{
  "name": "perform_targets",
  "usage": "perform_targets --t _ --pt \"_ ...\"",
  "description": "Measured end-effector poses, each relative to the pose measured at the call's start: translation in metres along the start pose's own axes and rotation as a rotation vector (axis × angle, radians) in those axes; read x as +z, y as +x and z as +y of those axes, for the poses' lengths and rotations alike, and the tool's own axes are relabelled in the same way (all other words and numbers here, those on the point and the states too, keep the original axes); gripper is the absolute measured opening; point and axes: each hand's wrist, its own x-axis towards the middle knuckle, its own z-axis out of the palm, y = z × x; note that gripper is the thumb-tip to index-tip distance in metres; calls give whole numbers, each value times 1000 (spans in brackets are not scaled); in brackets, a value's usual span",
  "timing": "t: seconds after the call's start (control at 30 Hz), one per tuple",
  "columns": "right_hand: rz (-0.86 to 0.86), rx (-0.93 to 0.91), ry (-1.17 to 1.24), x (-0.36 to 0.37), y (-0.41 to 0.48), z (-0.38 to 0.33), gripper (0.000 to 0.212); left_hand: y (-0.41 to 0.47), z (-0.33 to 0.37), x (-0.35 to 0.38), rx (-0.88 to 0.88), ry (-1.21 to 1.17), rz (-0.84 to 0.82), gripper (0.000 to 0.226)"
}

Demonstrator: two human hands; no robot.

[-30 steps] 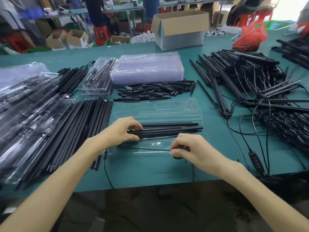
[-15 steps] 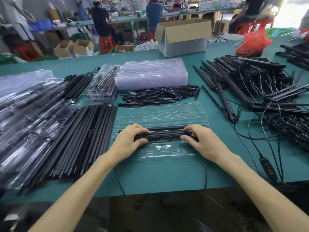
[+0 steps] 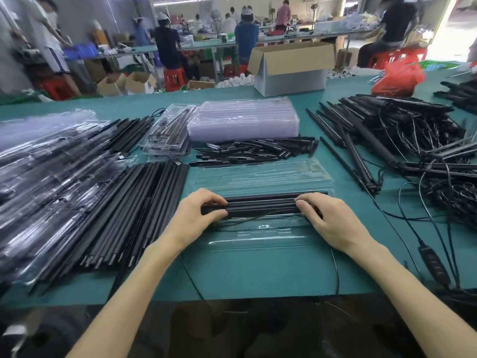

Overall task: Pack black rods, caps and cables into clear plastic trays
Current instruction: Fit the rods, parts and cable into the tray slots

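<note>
An open clear plastic tray (image 3: 260, 236) lies in front of me on the green table. A bundle of black rods (image 3: 260, 206) lies across it, with a thin black cable (image 3: 247, 220) running along its near side. My left hand (image 3: 198, 218) grips the left end of the bundle, thumb under and fingers over. My right hand (image 3: 333, 223) grips the right end the same way. The tray's clear lid half (image 3: 260, 174) lies flat behind the rods.
Loose black rods (image 3: 124, 215) are lined up to the left, beside packed trays (image 3: 38, 177). A stack of empty clear trays (image 3: 242, 120) and a pile of short black caps (image 3: 255, 149) sit behind. Tangled rods with cables (image 3: 402, 140) fill the right. A cardboard box (image 3: 291, 65) stands at the back.
My right hand moved up from the tray's near edge onto the right end of the rod bundle. Both hands now hold the bundle in the tray. The camera tilted up.
</note>
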Motion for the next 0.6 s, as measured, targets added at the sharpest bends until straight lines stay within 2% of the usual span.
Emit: perform_targets --t 0.07,0.2,0.33,0.47,0.6 --pt "9 1 -10 0 1 -1 27 -9 -9 -13 -37 21 30 24" --pt "20 4 -19 2 2 0 21 -22 -16 -26 -74 88 -10 35" --pt "31 5 -22 4 3 1 19 -29 -8 -21 -76 258 128 23" --pt "45 10 -29 6 2 0 17 -34 0 -16 -12 220 36 30" --pt "51 14 -24 5 1 0 17 -36 4 -6 58 366 10 24"
